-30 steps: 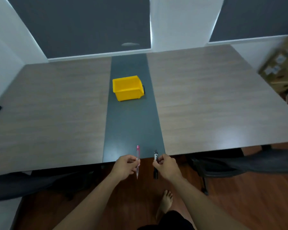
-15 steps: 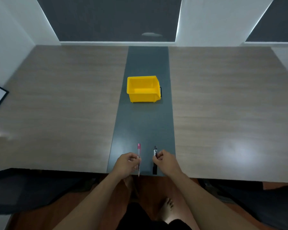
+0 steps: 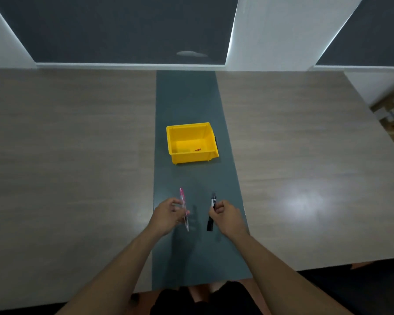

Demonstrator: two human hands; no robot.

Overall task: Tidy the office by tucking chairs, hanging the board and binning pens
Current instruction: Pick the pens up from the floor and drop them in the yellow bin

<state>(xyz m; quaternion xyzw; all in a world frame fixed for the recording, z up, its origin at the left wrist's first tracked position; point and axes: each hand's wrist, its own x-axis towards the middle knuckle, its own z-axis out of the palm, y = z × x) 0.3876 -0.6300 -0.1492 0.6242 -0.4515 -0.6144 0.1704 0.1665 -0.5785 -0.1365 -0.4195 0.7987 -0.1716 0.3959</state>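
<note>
Bin (image 3: 210, 135) on table (image 3: 305, 155) (beyond hands (image 3: 168, 214))

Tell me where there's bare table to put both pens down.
The wood panels either side of the grey centre strip are bare. The strip is free between the yellow bin and the back wall. It is crowded where the left hand holds the pink pen and the right hand the black marker.

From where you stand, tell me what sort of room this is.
Most likely an office or meeting room. A long wood-look table with a grey centre strip fills the view, dark panels line the wall, and each hand holds a pen near a yellow bin.
</note>
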